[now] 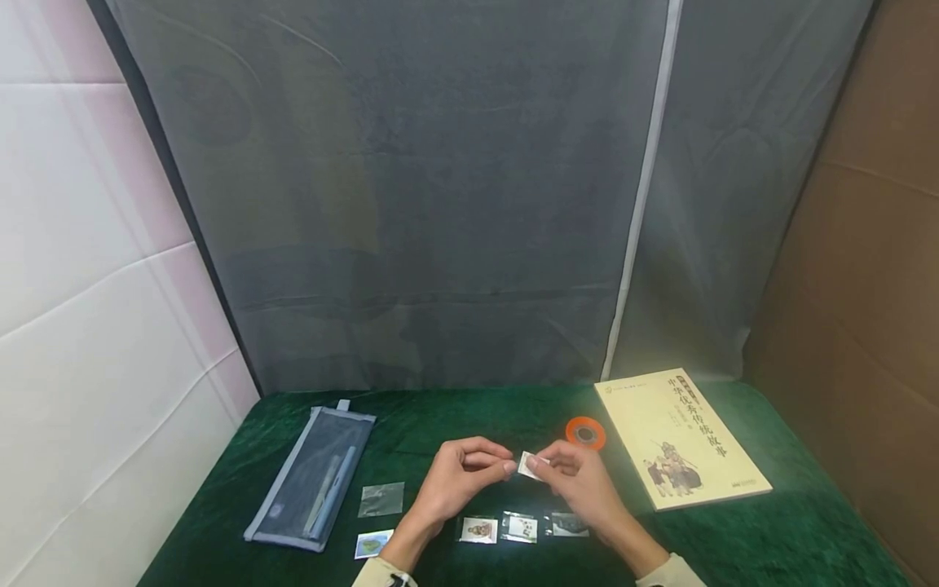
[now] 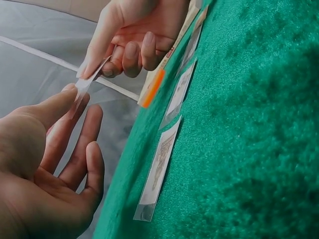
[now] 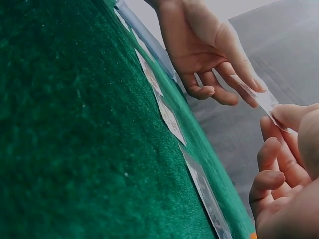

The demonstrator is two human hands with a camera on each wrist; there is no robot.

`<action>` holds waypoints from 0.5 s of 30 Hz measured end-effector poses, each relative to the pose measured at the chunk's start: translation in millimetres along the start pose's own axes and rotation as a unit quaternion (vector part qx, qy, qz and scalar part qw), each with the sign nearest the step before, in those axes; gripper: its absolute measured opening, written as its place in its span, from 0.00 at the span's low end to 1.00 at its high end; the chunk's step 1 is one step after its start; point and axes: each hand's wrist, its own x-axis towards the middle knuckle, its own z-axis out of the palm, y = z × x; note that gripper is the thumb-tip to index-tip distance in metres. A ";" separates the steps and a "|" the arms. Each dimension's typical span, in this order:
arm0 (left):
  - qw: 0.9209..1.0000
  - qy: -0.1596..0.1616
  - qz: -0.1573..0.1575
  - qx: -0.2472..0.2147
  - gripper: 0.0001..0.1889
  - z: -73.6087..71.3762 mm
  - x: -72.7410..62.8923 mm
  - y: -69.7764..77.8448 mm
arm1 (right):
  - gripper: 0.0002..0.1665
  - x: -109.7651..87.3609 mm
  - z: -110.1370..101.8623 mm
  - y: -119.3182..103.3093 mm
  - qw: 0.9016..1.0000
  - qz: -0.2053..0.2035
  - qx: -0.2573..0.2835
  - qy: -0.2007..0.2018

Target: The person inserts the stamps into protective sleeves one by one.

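Observation:
Above the table, my right hand (image 1: 583,485) pinches a small white-edged stamp (image 1: 526,465) between thumb and fingers. My left hand (image 1: 456,483) faces it, and in the left wrist view its thumb and forefinger pinch the end of a transparent plastic sleeve (image 2: 80,90) around or against the stamp; how far the stamp sits inside I cannot tell. Below the hands lie a sleeved stamp with a figure (image 1: 479,530), a second sleeved stamp (image 1: 522,528) and a dark sleeved one (image 1: 568,524). Beside the left wrist is a loose blue-green stamp (image 1: 372,544), partly hidden.
A flat transparent sleeve (image 1: 381,500) lies left of the hands. Farther left is a grey mesh zip pouch (image 1: 308,481) with pens inside. An orange ring-shaped disc (image 1: 585,433) sits behind the right hand, and a cream book (image 1: 682,440) lies to the right on green cloth (image 1: 792,522).

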 end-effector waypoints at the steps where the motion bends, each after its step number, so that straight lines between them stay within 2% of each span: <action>1: 1.000 0.000 -0.001 -0.002 0.19 0.2 0.0 -0.1 | 0.10 0.1 0.1 -0.2 1.000 0.001 0.001 0.001; 15: 1.000 0.007 -0.001 -0.013 0.13 3.2 0.3 -1.8 | 0.11 -1.5 1.0 -0.8 1.000 0.001 0.003 0.000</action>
